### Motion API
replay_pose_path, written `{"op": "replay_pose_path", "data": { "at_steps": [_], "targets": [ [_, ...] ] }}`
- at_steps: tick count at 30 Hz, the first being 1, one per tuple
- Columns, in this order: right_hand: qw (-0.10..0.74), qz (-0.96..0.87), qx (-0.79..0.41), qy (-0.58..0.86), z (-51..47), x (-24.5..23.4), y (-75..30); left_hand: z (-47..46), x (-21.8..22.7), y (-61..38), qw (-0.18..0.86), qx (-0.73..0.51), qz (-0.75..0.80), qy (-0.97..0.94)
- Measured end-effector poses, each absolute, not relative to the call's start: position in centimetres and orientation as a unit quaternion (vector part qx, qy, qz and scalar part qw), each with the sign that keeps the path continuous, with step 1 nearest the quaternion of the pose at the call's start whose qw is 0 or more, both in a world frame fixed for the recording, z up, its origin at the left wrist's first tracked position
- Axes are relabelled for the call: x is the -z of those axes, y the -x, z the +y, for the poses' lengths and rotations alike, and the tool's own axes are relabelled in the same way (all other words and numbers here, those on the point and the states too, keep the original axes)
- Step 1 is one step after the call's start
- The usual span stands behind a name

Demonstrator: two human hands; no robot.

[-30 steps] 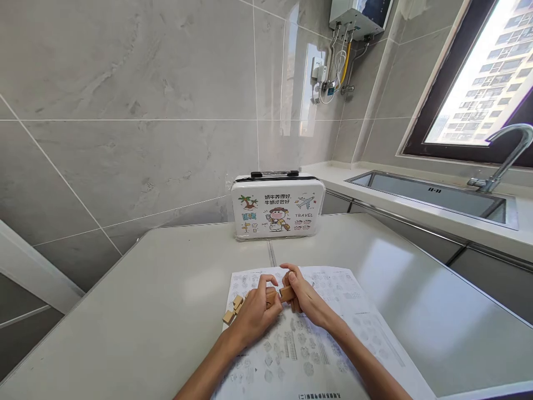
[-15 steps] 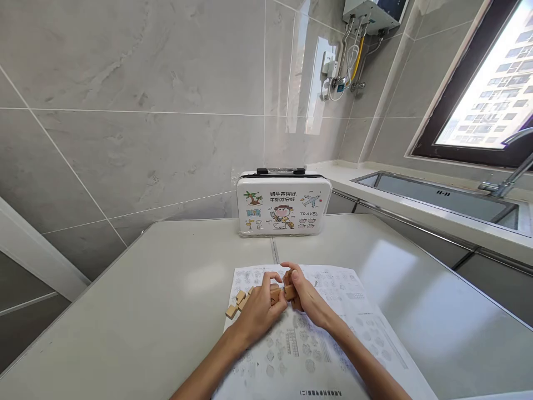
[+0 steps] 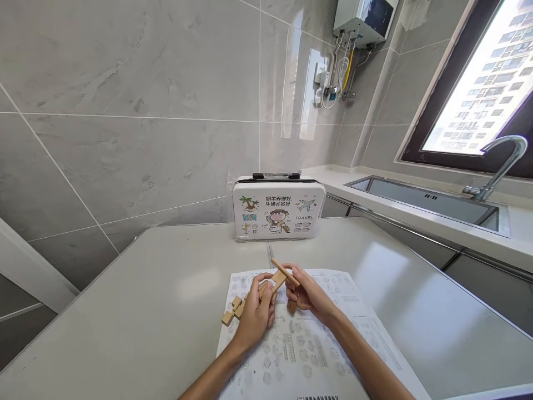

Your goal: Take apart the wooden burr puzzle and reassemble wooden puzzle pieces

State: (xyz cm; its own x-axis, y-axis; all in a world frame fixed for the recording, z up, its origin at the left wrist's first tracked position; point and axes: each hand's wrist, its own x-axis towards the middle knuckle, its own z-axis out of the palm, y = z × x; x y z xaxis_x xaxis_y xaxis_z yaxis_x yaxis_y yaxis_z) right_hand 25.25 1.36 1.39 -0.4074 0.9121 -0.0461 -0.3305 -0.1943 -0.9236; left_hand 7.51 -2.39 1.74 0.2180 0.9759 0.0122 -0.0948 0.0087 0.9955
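My left hand (image 3: 258, 305) is closed around a light wooden piece (image 3: 278, 279) that sticks out toward the right. Between the fingers of my right hand (image 3: 308, 293) is a thin wooden stick (image 3: 285, 272), tilted up to the left. The stick crosses the end of the left hand's piece; whether they are joined I cannot tell. Under my right fingers, a darker wooden block (image 3: 292, 306) shows in part. Several small wooden blocks (image 3: 227, 318) lie left of my left hand, some hidden behind it. Below everything is a printed paper sheet (image 3: 308, 355) with small drawings.
A white case (image 3: 278, 210) with cartoon prints stands upright at the back of the pale table (image 3: 166, 311). To the right are a sink (image 3: 425, 200) and a tap (image 3: 499, 166). A tiled wall (image 3: 145, 166) rises behind.
The wooden stick and the left hand's piece now show between my hands, where blocks were partly covered by my fingers. The camera view has shifted slightly to the right and up.
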Motion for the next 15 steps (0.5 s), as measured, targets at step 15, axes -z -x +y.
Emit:
{"op": "replay_pose_path", "data": {
  "at_steps": [15],
  "targets": [
    [0.443, -0.437, -0.727, 0.292, 0.6, -0.8, -24.3, -2.3, 0.9, -8.0, 0.626, -0.517, 0.377, -0.445]
  ]
}}
